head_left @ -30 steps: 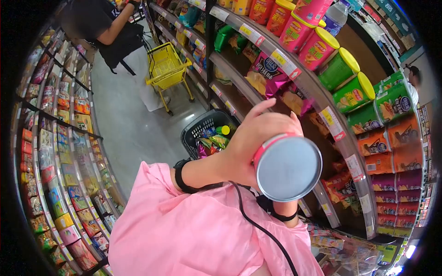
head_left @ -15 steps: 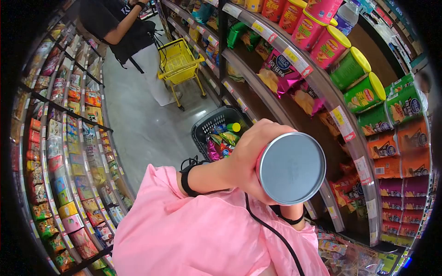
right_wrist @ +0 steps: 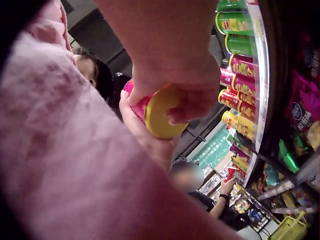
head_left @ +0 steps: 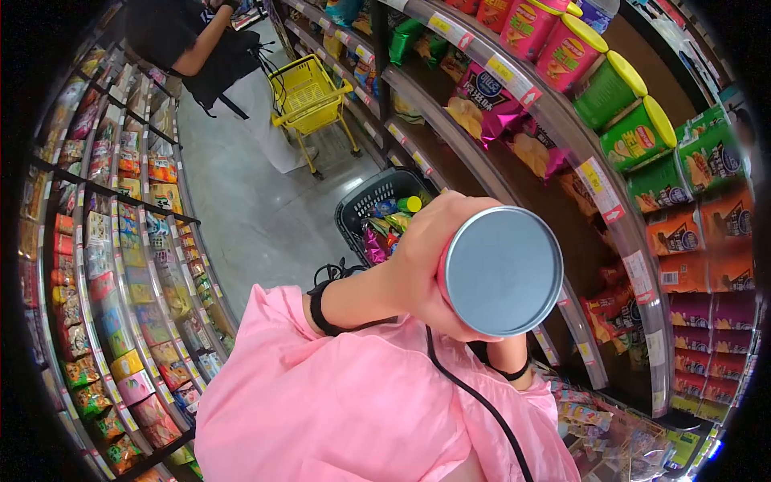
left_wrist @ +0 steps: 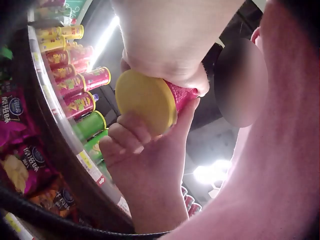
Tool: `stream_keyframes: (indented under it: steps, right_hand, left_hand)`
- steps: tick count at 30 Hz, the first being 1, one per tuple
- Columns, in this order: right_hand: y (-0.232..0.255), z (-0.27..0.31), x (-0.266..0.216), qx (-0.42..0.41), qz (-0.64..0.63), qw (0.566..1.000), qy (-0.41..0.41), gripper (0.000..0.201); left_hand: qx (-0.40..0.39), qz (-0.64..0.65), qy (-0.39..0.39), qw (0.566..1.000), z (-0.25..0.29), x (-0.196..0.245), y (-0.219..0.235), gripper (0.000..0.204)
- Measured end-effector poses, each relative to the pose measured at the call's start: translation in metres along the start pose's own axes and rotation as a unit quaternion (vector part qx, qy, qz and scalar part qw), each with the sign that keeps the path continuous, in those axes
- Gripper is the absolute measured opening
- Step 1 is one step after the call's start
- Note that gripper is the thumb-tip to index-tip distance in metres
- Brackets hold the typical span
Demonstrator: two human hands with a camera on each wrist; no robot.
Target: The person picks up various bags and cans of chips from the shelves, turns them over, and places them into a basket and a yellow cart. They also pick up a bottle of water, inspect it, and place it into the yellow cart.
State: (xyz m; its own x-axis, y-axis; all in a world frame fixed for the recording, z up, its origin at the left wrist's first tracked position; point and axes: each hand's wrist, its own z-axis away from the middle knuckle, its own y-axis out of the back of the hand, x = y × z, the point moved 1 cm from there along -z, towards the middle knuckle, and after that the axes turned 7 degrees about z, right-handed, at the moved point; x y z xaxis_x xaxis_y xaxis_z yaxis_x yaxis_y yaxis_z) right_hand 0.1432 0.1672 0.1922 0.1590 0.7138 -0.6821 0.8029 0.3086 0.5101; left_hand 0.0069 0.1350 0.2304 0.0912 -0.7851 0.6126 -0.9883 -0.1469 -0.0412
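Upward in the head view, since half a second ago, go the can (head_left: 503, 271) and the shelf (head_left: 562, 135) alike, so how much is the head's own motion I cannot tell. Both arms come up in loose pink sleeves (head_left: 321, 386), meeting at the can in front of the body. The left hand (head_left: 430, 253) wraps round the can's side, its wrist crossed by a dark band (head_left: 319, 312). The right hand (head_left: 507, 352) shows only in part below the metal base; both wrist views have its fingers bent against the yellow lid (left_wrist: 142, 97). So each hand is clamped on the can, held tipped with that base towards the head.

Most of the can's printing is covered, and some fingertips vanish behind it. A dark cable (head_left: 474, 394) runs down over the pink cloth. Past the left hand sits a black basket (head_left: 348, 225) of bright packets, partly cut off by that hand. Snack bags (head_left: 486, 100) and lidded canisters (head_left: 614, 92) fill the shelving alongside. Farther off stand a yellow cart (head_left: 309, 100) and a person in dark clothes (head_left: 173, 40), cropped by the frame edge.
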Motion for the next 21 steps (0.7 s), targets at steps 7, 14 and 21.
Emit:
stream_keyframes:
  steps: [7,14,21]
  right_hand:
    - [0.001,-0.002,-0.003,0.004,-0.025,1.000,-0.019,0.051]
    - [0.002,0.005,0.000,-0.171,-0.193,0.940,-0.222,0.044]
    - [-0.003,-0.011,-0.015,-0.225,-0.115,0.953,-0.166,0.050]
  left_hand:
    - [-0.018,0.023,0.009,1.000,0.003,-0.005,0.000,0.073]
    - [-0.181,0.070,-0.052,0.980,-0.006,-0.016,0.012,0.073]
    - [-0.287,0.241,0.006,0.927,-0.017,0.005,0.015,0.074]
